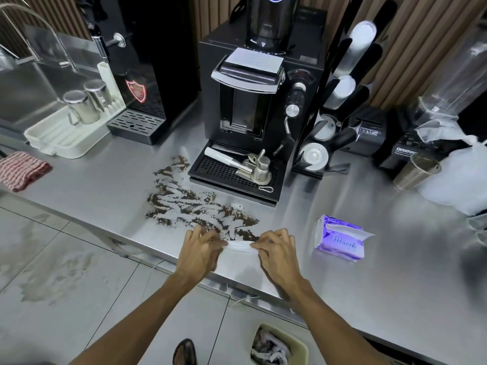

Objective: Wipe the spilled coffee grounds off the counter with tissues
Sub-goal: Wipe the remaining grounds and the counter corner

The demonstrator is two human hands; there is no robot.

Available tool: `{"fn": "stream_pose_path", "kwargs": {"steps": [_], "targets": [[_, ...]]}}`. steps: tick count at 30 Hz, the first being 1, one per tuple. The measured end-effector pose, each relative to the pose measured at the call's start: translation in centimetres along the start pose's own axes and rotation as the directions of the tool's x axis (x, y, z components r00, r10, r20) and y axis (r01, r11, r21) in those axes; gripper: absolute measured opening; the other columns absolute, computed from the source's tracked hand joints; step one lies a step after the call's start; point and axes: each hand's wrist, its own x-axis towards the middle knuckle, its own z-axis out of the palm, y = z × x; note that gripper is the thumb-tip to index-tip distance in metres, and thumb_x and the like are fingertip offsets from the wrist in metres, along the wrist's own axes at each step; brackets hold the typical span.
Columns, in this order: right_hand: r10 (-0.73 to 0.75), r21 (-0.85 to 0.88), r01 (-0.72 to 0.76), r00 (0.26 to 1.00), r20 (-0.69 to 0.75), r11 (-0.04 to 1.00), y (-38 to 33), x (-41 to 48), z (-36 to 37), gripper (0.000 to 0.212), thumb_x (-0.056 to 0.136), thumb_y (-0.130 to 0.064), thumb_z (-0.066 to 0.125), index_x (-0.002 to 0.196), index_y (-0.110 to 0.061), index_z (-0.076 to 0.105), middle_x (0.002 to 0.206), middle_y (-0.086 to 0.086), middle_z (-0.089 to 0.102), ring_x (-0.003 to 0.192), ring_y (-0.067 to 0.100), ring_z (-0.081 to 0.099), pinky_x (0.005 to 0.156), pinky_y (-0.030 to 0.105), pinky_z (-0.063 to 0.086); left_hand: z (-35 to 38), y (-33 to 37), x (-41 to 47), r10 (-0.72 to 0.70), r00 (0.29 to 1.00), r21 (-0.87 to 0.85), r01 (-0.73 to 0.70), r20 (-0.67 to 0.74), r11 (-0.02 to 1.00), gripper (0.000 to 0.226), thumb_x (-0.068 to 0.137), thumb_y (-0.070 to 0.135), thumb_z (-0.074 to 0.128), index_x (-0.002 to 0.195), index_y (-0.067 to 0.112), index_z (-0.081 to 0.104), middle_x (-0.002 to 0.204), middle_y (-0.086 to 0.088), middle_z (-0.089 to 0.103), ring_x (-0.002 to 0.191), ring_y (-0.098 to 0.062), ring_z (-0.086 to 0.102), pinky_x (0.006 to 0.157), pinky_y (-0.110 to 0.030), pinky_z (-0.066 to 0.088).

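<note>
Coffee grounds (189, 204) lie scattered on the counter (105, 180) near its near edge. Just nearer, the left hand (201, 250) and right hand (276, 252) each pinch an end of a white tissue (239, 246). To the right lies a purple tissue pack (340, 238), and far right a blender (411, 151) is marked "ORIMA".

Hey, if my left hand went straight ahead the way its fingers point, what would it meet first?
Most likely the spilled coffee grounds on the counter, lying just beyond the left hand, which pinches a tissue. Farther on stands the coffee machine's drip tray; depth is hard to judge.
</note>
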Motion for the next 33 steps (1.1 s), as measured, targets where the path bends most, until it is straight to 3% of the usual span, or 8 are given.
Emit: {"fn": "stream_pose_path", "kwargs": {"steps": [4,9,15,17,24,29,31,33], "targets": [[-0.001,0.075,0.004,0.999,-0.042,0.997,-1.8,-1.1,-0.7,0.023,0.079,-0.016,0.076,0.096,-0.031,0.077,0.095,-0.017,0.062,0.089,0.012,0.042,0.072,0.029,0.038,-0.9,-0.4,-1.5,0.031,0.99,-0.045,-0.037,-0.136,0.998,0.017,0.082,0.029,0.066,0.095,0.029,0.077,0.095,0.01,0.066,0.087,-0.016,0.048,0.068,-0.027,0.03],[-0.067,0.141,0.069,0.998,-0.023,0.988,-4.7,-3.8,0.3,0.021,0.083,-0.019,0.074,0.099,-0.033,0.075,0.094,-0.017,0.061,0.089,0.01,0.043,0.074,0.024,0.035,-0.6,-2.6,-6.1,0.031,0.99,-0.013,-0.033,-0.139,0.999,0.049,0.102,0.04,0.026,0.105,0.025,0.073,0.097,0.009,0.064,0.087,-0.018,0.046,0.066,-0.029,0.029],[-0.009,0.269,0.001,1.0,0.028,0.963,-6.9,-1.9,1.5,0.019,0.091,-0.015,0.065,0.108,-0.017,0.073,0.098,-0.01,0.059,0.088,0.005,0.054,0.08,0.024,0.051,-2.7,-4.6,-6.0,-0.101,0.988,-0.036,0.097,-0.119,0.995,0.042,0.095,0.044,0.036,0.098,0.026,0.074,0.096,0.01,0.061,0.087,-0.015,0.047,0.069,-0.028,0.032],[-0.005,0.317,-0.013,0.998,0.057,0.948,-7.6,-0.6,1.1,0.019,0.093,-0.012,0.062,0.109,-0.014,0.072,0.1,-0.008,0.059,0.086,0.002,0.057,0.082,0.015,0.049,-3.4,-5.5,-5.2,-0.095,0.992,-0.036,0.092,-0.088,0.995,0.045,0.096,0.047,0.033,0.098,0.028,0.073,0.1,0.011,0.061,0.09,-0.013,0.049,0.072,-0.027,0.031],[0.034,0.329,-0.04,0.999,0.026,0.943,-8.5,1.8,2.4,0.019,0.086,-0.006,0.07,0.101,-0.015,0.076,0.097,-0.008,0.06,0.084,0.0,0.057,0.074,0.014,0.051,-4.2,-10.1,-1.6,0.046,0.999,-0.077,-0.046,0.003,0.996,0.052,0.099,0.052,0.026,0.1,0.031,0.073,0.097,0.017,0.068,0.093,-0.006,0.05,0.078,-0.023,0.028],[0.08,0.403,-0.098,0.995,0.063,0.91,-12.6,1.1,5.5,0.016,0.084,-0.008,0.072,0.099,-0.012,0.076,0.1,-0.003,0.06,0.086,0.0,0.057,0.072,0.011,0.047,-4.6,-15.2,-1.9,0.214,0.976,-0.188,-0.22,-0.051,0.957,0.052,0.101,0.048,0.027,0.093,0.029,0.075,0.098,0.015,0.063,0.094,-0.005,0.045,0.077,-0.016,0.024],[-0.04,0.287,0.032,0.999,0.02,0.957,-14.7,1.0,7.5,0.013,0.09,-0.032,0.065,0.096,-0.023,0.073,0.099,-0.011,0.058,0.089,0.005,0.058,0.077,0.016,0.049,-4.9,-17.7,-2.5,0.221,0.974,-0.206,-0.227,-0.051,0.952,0.058,0.101,0.05,0.024,0.09,0.029,0.076,0.092,0.013,0.059,0.085,-0.004,0.044,0.072,-0.016,0.028],[-0.072,0.209,0.061,0.996,0.048,0.976,-16.7,0.7,9.8,0.042,0.083,-0.066,0.047,0.095,-0.031,0.068,0.095,-0.022,0.056,0.093,0.01,0.06,0.085,0.023,0.05,-5.1,-20.9,-3.1,0.196,0.98,-0.252,-0.199,-0.035,0.947,0.052,0.1,0.05,0.032,0.091,0.026,0.077,0.084,0.013,0.055,0.075,-0.006,0.047,0.065,-0.02,0.037]]}}
